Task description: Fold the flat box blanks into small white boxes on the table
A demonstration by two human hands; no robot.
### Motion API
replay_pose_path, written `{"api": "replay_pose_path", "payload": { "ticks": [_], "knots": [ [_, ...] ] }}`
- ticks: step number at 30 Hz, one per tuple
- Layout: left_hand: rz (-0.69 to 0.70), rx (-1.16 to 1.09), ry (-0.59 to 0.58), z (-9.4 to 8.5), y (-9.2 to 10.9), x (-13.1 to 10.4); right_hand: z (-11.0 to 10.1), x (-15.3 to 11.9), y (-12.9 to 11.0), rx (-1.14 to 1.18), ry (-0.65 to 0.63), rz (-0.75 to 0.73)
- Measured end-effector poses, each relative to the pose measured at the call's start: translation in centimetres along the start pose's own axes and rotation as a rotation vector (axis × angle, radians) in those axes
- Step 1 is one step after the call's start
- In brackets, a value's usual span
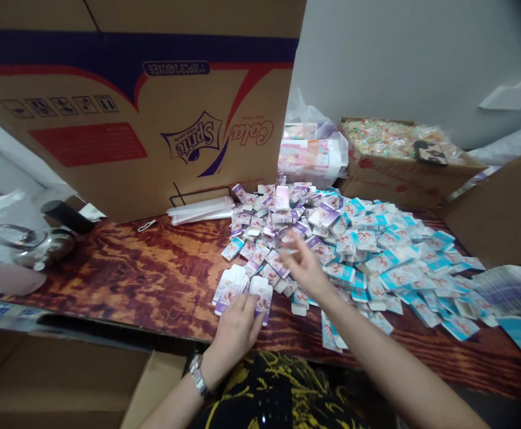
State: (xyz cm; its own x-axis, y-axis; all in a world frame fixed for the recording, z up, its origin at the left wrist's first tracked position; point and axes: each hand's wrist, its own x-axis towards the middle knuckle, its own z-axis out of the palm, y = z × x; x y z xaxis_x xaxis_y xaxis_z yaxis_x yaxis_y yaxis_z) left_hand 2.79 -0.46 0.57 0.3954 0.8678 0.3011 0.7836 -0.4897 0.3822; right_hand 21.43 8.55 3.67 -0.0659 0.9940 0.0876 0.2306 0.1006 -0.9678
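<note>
My left hand (237,326), with a metal-band watch (199,375) at the wrist, is closed at the edge of a flat purple-and-white carton (261,288). More flattened cartons (231,286) lie in a small stack just beside its fingers. My right hand (303,266) hovers over the near side of a heap of small folded boxes (282,217), its fingers slightly apart and a little blurred. Nothing shows between them. Purple boxes make up the heap's left part, and blue boxes (394,256) spread across the right.
A large cardboard carton (121,143) stands at the back left. Behind the heap are a plastic-wrapped pack (311,158) and an open box of wrapped sweets (389,173). Clear plastic sleeves (202,210) and a metal-lidded pot (46,244) lie left; fanned flat cartons (517,292), right.
</note>
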Motion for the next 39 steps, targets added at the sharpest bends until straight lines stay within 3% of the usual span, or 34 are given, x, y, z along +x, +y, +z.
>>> {"api": "replay_pose_path", "payload": {
  "ticks": [2, 3, 6, 9, 11, 14, 18, 23, 27, 30, 34, 39],
  "knots": [
    [-0.014, 0.080, -0.160, 1.4, -0.1, -0.5, 0.8, -2.4, 1.7, -0.392, -0.268, -0.093],
    [-0.019, 0.121, -0.218, 2.0, -0.1, -0.7, 1.3, -3.6, 2.6, -0.568, -0.334, -0.115],
    [-0.010, 0.207, -0.314, 2.9, 0.0, -0.9, 2.7, -5.9, 4.3, -0.908, -0.390, -0.131],
    [0.012, 0.224, -0.339, 3.2, -0.1, -0.9, 3.7, -6.4, 5.2, -0.967, -0.367, -0.137],
    [0.001, 0.196, -0.309, 3.2, -0.1, -0.9, 3.9, -6.3, 5.3, -0.926, -0.311, -0.134],
    [-0.036, 0.147, -0.162, 3.3, -0.1, -0.9, 4.1, -6.1, 5.0, -0.777, -0.182, -0.114],
    [-0.050, 0.095, 0.005, 3.3, 0.1, -0.4, 3.9, -6.1, 3.0, -0.472, -0.067, -0.064],
    [-0.082, -0.034, 0.157, 2.0, 0.2, 0.3, 2.8, -6.4, 0.3, -0.251, -0.069, -0.141],
    [-0.155, -0.164, 0.243, 0.5, 0.6, 0.6, 1.8, -7.0, -0.6, -0.305, -0.025, -0.337],
    [-0.117, -0.235, 0.270, -0.2, 0.9, 0.8, 1.5, -7.3, -1.0, -0.306, -0.086, -0.393],
    [-0.025, -0.301, 0.243, -0.5, 0.9, 1.0, 1.2, -7.3, -1.7, -0.128, -0.223, -0.258],
    [0.064, -0.245, 0.218, -0.2, 0.4, 0.7, 1.2, -6.4, -2.2, 0.184, -0.189, 0.036]
  ]
}}
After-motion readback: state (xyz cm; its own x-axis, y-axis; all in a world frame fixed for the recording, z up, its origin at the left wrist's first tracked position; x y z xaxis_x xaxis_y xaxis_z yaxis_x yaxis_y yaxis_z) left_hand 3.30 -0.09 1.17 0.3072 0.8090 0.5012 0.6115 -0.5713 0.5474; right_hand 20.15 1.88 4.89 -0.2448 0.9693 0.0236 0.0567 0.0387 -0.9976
